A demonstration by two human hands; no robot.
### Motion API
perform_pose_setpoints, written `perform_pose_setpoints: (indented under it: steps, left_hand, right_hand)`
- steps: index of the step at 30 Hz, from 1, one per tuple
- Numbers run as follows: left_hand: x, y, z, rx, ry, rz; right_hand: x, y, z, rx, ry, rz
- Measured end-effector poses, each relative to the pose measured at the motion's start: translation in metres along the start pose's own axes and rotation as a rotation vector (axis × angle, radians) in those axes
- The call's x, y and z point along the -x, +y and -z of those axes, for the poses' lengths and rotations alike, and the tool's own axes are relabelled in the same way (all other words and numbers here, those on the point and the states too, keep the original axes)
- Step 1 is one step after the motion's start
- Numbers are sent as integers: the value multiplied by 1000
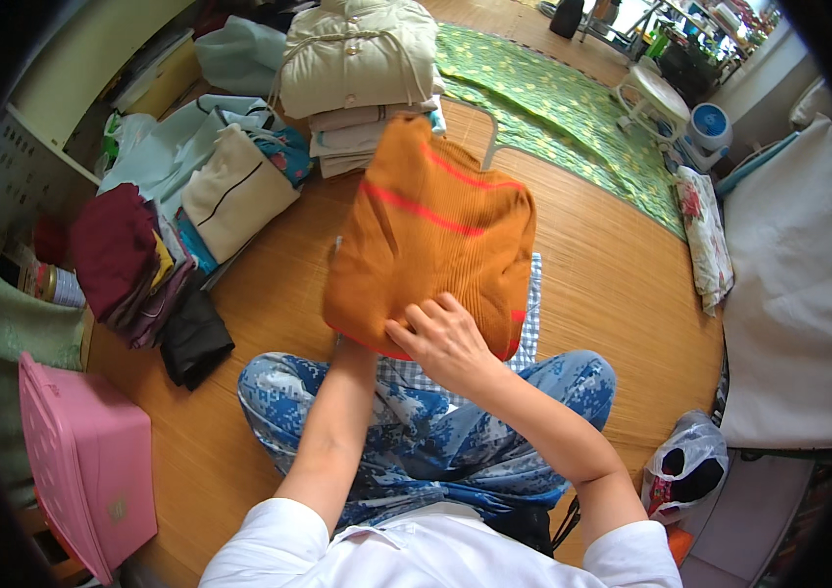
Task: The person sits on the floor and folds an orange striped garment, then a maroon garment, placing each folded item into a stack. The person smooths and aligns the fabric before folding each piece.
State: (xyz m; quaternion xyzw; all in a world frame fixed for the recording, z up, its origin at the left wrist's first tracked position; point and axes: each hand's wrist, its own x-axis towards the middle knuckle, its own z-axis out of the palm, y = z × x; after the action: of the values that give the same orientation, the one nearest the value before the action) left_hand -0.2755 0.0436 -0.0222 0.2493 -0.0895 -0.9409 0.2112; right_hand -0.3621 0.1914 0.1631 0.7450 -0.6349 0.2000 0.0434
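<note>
An orange ribbed knit garment (430, 242) with red stripes, folded into a rough rectangle, is in front of my crossed legs. My left hand is hidden beneath it; only the wrist and forearm show at its lower left edge. My right hand (444, 339) rests on the garment's lower part with the fingers bent; whether it pinches the cloth I cannot tell. Under the garment, a blue-and-white checked cloth (531, 294) shows at the right and along the lower edge, near my lap.
A cream padded jacket (357, 59) tops a stack of folded clothes ahead. Folded clothes, a maroon one (113, 246) on top, and a cream garment (239, 191) lie left. A pink lidded plastic box (110, 448) stands lower left, a plastic bag (688, 463) lower right. A green patterned mat (555, 132) lies beyond.
</note>
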Motion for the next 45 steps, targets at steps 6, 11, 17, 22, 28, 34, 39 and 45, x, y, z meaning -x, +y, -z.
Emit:
perform_pose_setpoints:
  steps: [6,11,17,22,28,34,39,45]
  left_hand:
    - [-10,6,27,-358,433,66]
    - [14,-1,7,-947,506,-367]
    - [31,-23,-17,-1226,393,-464]
    - [39,-13,-45,-1265,134,-454]
    - [55,-1,-21,-932,164,-241]
    - [43,-7,9,-1076,281,-326]
    - [27,0,6,-1461,416,-540]
    - [10,16,-15,-1245,273,-530]
  right_hand:
    - [87,16,-82,55,-372,-381]
    - [77,49,-87,-104,-9,-694]
    - [71,82,-81,-216,-29,-1478]
    - [71,95,-92,-619,208,-1493]
    - [86,90,-108,-1311,588,-1525]
    - [77,95,-111,-1313,429,-1548]
    - [62,93,-104,-1469,473,-1334]
    - [55,92,-102,-1589,446,-1249]
